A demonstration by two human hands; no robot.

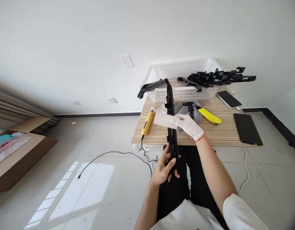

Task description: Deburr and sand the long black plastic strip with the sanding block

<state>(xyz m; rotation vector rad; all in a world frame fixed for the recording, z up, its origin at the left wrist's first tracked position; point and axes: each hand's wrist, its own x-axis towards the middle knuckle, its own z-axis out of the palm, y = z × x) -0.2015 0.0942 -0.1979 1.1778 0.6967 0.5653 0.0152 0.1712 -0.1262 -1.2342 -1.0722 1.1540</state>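
My bare left hand (165,167) is wrapped round the lower end of a long black plastic part (170,105), which stands lengthwise over the table's front edge. My right hand (185,124), in a white knitted glove with an orange cuff, pinches a flat whitish piece (164,120) that crosses in front of the black part. Left of the black part lies a yellow corded tool (147,123). Behind my right hand are a grey cloth (198,116), a black caliper (190,108) and a yellow-handled knife (210,116).
At the table's back, a white basket (185,95) holds several black parts (214,77), some jutting past its right rim; another (151,87) overhangs its left side. Two phones (229,99) (248,129) lie on the right. A cardboard box (25,156) stands at the far left; cables run across the floor.
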